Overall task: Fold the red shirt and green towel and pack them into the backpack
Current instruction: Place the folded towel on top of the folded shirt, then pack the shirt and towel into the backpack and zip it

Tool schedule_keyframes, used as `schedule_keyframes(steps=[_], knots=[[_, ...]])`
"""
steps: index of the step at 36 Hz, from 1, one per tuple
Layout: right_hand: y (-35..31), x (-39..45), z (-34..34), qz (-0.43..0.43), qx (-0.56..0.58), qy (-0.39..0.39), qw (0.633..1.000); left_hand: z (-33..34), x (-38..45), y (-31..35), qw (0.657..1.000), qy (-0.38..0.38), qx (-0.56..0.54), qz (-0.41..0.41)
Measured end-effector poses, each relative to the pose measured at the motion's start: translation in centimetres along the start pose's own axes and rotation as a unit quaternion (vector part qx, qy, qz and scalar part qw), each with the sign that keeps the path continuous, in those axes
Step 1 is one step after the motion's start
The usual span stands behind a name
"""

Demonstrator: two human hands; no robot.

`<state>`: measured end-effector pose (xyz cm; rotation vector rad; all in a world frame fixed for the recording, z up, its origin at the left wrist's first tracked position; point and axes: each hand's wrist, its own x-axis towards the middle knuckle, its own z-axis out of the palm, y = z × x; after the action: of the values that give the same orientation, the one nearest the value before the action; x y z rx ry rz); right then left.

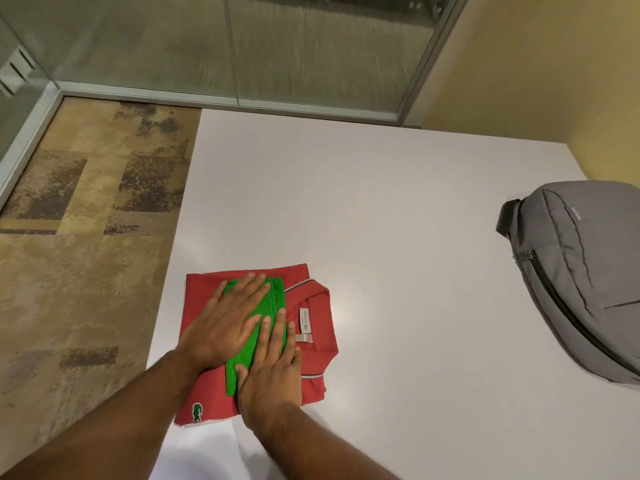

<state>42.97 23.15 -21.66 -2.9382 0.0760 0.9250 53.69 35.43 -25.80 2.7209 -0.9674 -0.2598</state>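
Where hands (242, 341) press, collar label (304, 318) reads Lacoste.

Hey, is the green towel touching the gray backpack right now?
Apart. The head view shows the green towel lying on the red shirt, with bare table between it and the backpack.

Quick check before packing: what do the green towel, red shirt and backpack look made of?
Green towel: likely terry or microfibre; fuzzy, ribbed pile. Red shirt: apparently matte knit cotton; striped collar, sewn label. Backpack: grey woven synthetic, probably; smooth, seamed, dark zip.
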Motion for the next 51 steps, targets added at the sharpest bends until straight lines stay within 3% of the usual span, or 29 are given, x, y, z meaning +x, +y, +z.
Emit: schedule_keyframes(steps=[8,13,17,22,30,39,51], knots=[[0.7,0.2,-0.4,-0.027,0.028,0.013,0.999,-0.3,0.3,0.0,1.000,-0.012,-0.012,-0.020],[3.6,0.0,-2.6,-0.091,0.131,0.019,0.987,-1.5,2.3,1.9,0.994,0.009,-0.050,-0.093],[7.4,-0.5,-3.5,-0.151,0.168,0.107,0.968,-2.2,5.2,4.8,0.991,0.059,-0.023,-0.117],[14.1,-1.5,-3.4,-0.159,0.139,0.262,0.942,-2.0,9.5,9.3,0.989,0.109,-0.018,-0.101],[29.5,-2.7,-2.2,0.004,0.064,0.367,0.928,1.4,17.0,21.6,0.996,0.046,-0.070,0.022],[47.4,-5.4,-1.2,0.189,0.029,0.378,0.906,3.1,24.2,36.5,0.988,0.006,-0.088,0.129],[58.7,-8.4,-0.5,0.290,0.066,0.368,0.881,5.4,30.8,48.6,0.972,-0.018,-0.069,0.222]])
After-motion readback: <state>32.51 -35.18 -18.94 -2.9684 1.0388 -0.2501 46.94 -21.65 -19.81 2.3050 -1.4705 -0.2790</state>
